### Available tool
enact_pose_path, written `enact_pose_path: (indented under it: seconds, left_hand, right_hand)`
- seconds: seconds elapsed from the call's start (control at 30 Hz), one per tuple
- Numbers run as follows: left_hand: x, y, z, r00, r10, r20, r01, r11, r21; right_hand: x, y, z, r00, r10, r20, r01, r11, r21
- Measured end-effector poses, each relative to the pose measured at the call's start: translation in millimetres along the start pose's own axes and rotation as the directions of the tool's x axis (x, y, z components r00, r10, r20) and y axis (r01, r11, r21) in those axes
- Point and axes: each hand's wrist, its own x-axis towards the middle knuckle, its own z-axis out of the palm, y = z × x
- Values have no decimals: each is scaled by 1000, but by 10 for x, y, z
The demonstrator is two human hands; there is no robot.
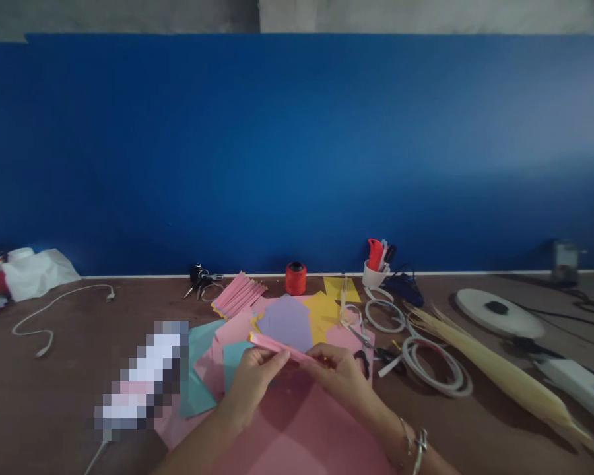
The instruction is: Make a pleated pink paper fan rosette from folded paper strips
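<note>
Between my two hands is a narrow folded strip of pink paper (271, 342) with a yellow edge at its left end. My left hand (257, 373) pinches it near that end, thumb on top. Fingers of my right hand (334, 373) close on its right part. Beneath them lie large pink paper sheets (297, 429), with teal paper (197, 389), a purple piece (287, 320) and a yellow piece (321, 313). A pleated pink paper fan (238, 295) with yellow edges rests behind, to the left. Scissors (361, 338) lie just beyond my right hand, partly hidden.
A red thread spool (296, 279) and a white cup of pens (375, 272) stand by the blue partition (277, 152). Coiled white tape (438, 369) and a pale dried bundle (505, 369) lie right. Keys (198, 280), a pixelated device (141, 376) and a white cable (54, 303) lie left.
</note>
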Motion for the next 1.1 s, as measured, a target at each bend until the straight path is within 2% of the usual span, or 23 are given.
enact_pose_path:
  seconds: [0.1, 0.3, 0.43, 0.5, 0.73, 0.83, 0.93, 1.0, 1.1]
  left_hand:
    - [-7, 19, 27, 999, 9, -40, -9, 1000, 17]
    - [-4, 20, -4, 973, -7, -231, -10, 997, -72]
    - [38, -10, -76, 934, 91, -347, -156, 974, -166]
    - [57, -18, -95, 920, 110, -377, -191, 964, -186]
    - [75, -20, -110, 940, 63, -334, -156, 953, -259]
    - [88, -13, -101, 966, 27, -257, -121, 925, -360]
    - [86, -25, -74, 992, 45, -117, -90, 909, -407]
    - [75, -44, -59, 998, 45, -45, -59, 918, -393]
    - [58, -73, -55, 998, 5, -63, -29, 920, -390]
  right_hand:
    - [-4, -23, 7, 999, -37, -38, 35, 998, -60]
    - [-19, -80, 18, 993, 120, 0, -120, 992, -22]
    - [-27, -101, 15, 983, 183, 31, -183, 983, -1]
    - [-28, -116, 12, 979, 198, 43, -199, 980, 5]
    - [-5, -106, 13, 975, 219, 27, -219, 976, 4]
    - [7, -33, 10, 981, 190, 24, -190, 981, -26]
    - [-4, 18, 4, 997, 57, -45, -65, 977, -201]
    - [-24, 12, 0, 995, -81, -56, 56, 933, -356]
    - [-52, -40, 1, 979, -202, 2, 179, 862, -474]
